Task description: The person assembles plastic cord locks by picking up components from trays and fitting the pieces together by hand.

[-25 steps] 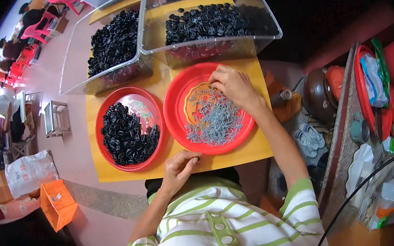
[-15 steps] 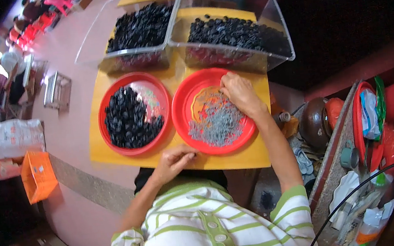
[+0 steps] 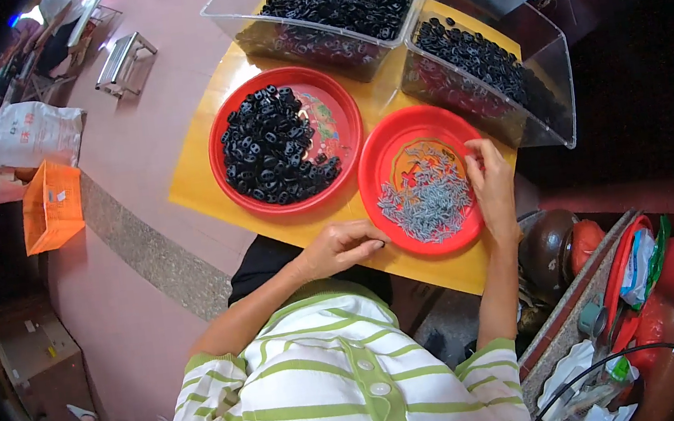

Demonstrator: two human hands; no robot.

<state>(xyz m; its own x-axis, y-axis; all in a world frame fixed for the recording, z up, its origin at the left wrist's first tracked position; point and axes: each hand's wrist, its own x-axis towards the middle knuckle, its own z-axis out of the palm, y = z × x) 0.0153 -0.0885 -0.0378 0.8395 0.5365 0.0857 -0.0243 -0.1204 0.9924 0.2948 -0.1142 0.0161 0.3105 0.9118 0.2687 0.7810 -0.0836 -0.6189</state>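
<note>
My left hand (image 3: 340, 248) rests at the table's near edge, thumb and forefinger pressed together. A dark spot shows at its fingertips; whether it is a held piece cannot be made out. At the right rim of a red plate (image 3: 474, 232), my right hand (image 3: 491, 180) has its fingers curled and drawn together, what they pinch being hidden. Small slim grey pieces (image 3: 428, 208) lie heaped in that plate. Left of it stands another red round tray (image 3: 223, 182) with a pile of black oval pieces with holes (image 3: 267, 148).
Two clear plastic bins, one at the back (image 3: 334, 40) and one at the right (image 3: 499, 100), hold more black pieces on the yellow tabletop (image 3: 205, 180). An orange box (image 3: 50, 210) and metal stool (image 3: 125, 64) stand on the floor. A cluttered shelf (image 3: 580, 299) runs along the right.
The view has shifted, so the table appears turned and farther right. My right hand has drawn back from inside the grey pieces' plate to its right rim. My left hand keeps its pinch.
</note>
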